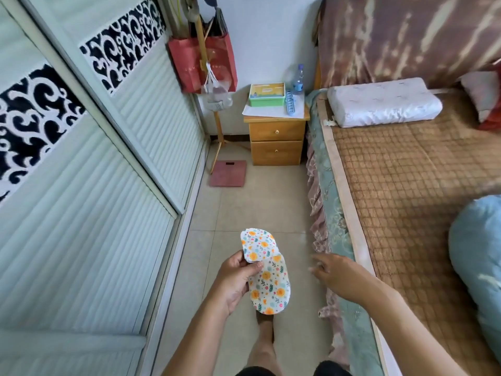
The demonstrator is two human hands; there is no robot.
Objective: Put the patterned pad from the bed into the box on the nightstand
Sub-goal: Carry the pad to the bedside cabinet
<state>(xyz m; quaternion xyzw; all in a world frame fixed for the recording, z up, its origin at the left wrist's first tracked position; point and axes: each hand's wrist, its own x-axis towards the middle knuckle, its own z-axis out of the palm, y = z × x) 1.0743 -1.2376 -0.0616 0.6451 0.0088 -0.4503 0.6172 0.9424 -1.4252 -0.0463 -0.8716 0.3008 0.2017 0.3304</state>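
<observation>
In the left hand (233, 280): floral patterned pad (267, 272), pinched at its middle. Right hand (334, 272) beside it was open, empty.

Floor: pale beige square tiles (244, 202), running on ahead of your left-hand fingers (238, 258). Left of those fingers you have pale green ribbed sliding wardrobe doors (89, 202) with black-and-white scroll panels (124, 44). Far ahead of the fingers, against the white plaster wall (271, 36), is a yellow wooden two-drawer nightstand (276, 142). Beside it, wardrobe side, a light wooden coat stand (219, 126) carries a red paper bag (189, 63). A pink flat bathroom scale (228, 173) lies on the tiles at its foot. Right of your fingers is the bed with a brown woven bamboo mat (406, 185) and teal patterned valance (333, 213). A white contoured pillow (382, 103) lies at the head, under a brown streaked headboard cover (406, 36). Light is even, shadows soft.
</observation>
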